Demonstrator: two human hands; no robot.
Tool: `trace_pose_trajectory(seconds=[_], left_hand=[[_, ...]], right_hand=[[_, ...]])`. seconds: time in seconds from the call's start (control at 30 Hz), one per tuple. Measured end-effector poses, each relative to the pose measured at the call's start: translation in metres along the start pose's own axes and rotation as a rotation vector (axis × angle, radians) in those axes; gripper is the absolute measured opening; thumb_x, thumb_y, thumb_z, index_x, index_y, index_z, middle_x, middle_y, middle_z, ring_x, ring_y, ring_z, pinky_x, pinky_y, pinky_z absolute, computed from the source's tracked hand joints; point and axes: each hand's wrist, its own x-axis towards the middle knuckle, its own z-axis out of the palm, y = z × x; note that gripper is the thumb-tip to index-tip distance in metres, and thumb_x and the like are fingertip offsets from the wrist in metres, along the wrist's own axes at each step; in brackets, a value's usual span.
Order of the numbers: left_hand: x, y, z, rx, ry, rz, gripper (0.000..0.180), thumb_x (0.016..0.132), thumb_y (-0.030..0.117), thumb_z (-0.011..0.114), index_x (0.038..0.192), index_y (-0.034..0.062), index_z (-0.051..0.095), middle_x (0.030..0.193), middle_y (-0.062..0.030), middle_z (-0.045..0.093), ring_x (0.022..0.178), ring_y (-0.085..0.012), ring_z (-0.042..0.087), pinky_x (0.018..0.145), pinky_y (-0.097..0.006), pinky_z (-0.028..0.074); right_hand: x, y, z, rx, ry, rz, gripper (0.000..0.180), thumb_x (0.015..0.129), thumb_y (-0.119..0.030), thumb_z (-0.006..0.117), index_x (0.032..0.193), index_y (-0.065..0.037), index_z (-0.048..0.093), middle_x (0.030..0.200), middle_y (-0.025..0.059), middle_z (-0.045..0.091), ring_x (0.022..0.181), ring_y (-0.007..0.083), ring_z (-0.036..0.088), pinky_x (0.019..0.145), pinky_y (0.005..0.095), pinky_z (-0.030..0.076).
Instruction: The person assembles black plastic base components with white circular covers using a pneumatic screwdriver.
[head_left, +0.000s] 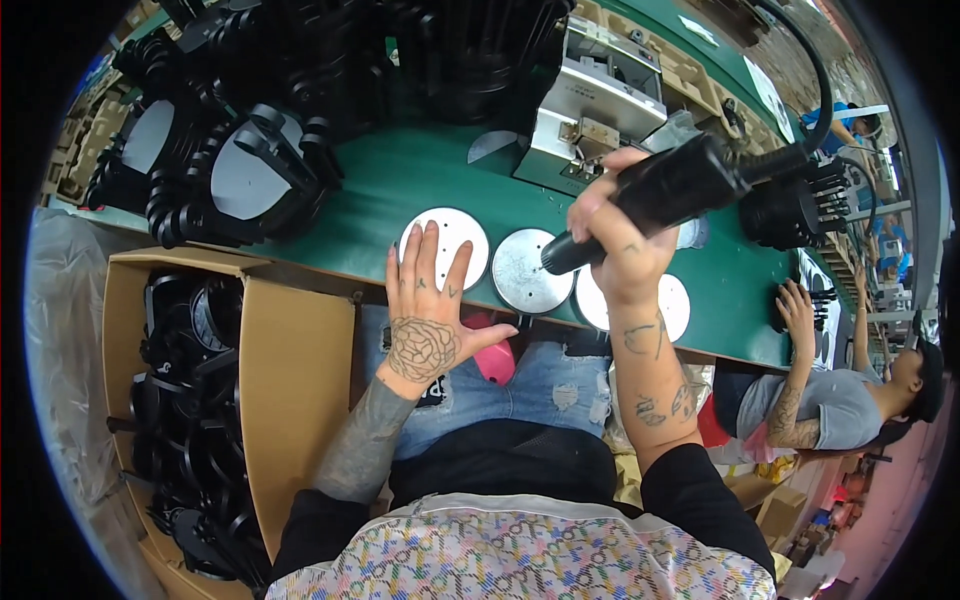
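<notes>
My right hand (630,245) grips a black electric screwdriver (670,185), tilted with its nose down to the left over a round metal disc (522,285). Whether the bit touches the disc I cannot tell. Fingers stretched out, my left hand (428,315) rests its fingertips on a white round disc (455,225) with small holes. To the right, a third white disc (593,303) and a fourth (674,308) lie along the bench edge, partly covered by my right wrist.
Black bracket-like parts (265,165) stand piled on the green bench (380,180) at the left. A silver metal machine (600,95) stands behind the discs. A cardboard box (290,370) of black parts is at my left. One person (840,405) works at the right.
</notes>
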Motion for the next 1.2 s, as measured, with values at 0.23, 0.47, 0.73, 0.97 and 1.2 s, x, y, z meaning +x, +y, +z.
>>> trace_pose_trajectory(seconds=[0.23,0.47,0.73,0.97,1.2], left_hand=[[-0.001,0.0,0.0,0.021,0.004,-0.002,0.113,0.057,0.061,0.087,0.147,0.0081,0.042,0.154,-0.0303,0.029,0.145,-0.0471,0.026,0.115,-0.065,0.018],[-0.001,0.0,0.0,0.03,-0.004,0.007,0.114,0.057,0.062,0.086,0.147,0.0081,0.042,0.154,-0.0303,0.029,0.144,-0.0471,0.026,0.116,-0.065,0.017],[0.001,0.002,-0.001,0.021,-0.016,-0.013,0.114,0.057,0.062,0.086,0.147,0.0078,0.043,0.154,-0.0304,0.029,0.144,-0.0473,0.026,0.115,-0.065,0.018],[0.003,-0.001,-0.007,0.028,0.027,0.004,0.108,0.059,0.061,0.086,0.143,0.0072,0.046,0.151,-0.0304,0.034,0.143,-0.0463,0.029,0.115,-0.064,0.02],[0.01,-0.032,-0.023,-0.017,0.066,-0.066,0.08,0.075,0.05,0.08,0.134,0.0037,0.054,0.143,-0.0261,0.044,0.138,-0.0432,0.038,0.11,-0.055,0.034]], right_hand=[[-0.007,0.013,0.003,-0.051,-0.022,-0.019,0.039,0.078,0.005,0.061,0.114,0.0,0.048,0.071,0.0084,0.057,0.058,0.0154,0.054,0.058,0.0299,0.046],[-0.007,0.009,0.003,-0.046,-0.019,-0.007,0.038,0.077,0.003,0.062,0.113,-0.001,0.048,0.071,0.0086,0.057,0.058,0.0156,0.055,0.059,0.029,0.046],[-0.011,0.013,0.003,0.055,-0.01,0.016,0.031,0.074,0.009,0.073,0.097,-0.001,0.055,0.076,0.0048,0.06,0.064,0.0095,0.056,0.057,0.0237,0.044],[0.02,0.006,-0.002,-0.004,0.018,-0.069,0.037,0.074,0.004,0.061,0.109,-0.002,0.052,0.071,0.0088,0.058,0.056,0.0177,0.054,0.056,0.0311,0.046],[0.099,-0.01,-0.004,0.014,0.101,-0.349,0.026,0.079,0.005,0.072,0.1,0.0,0.058,0.072,0.0048,0.064,0.058,0.0132,0.06,0.059,0.0265,0.047]])
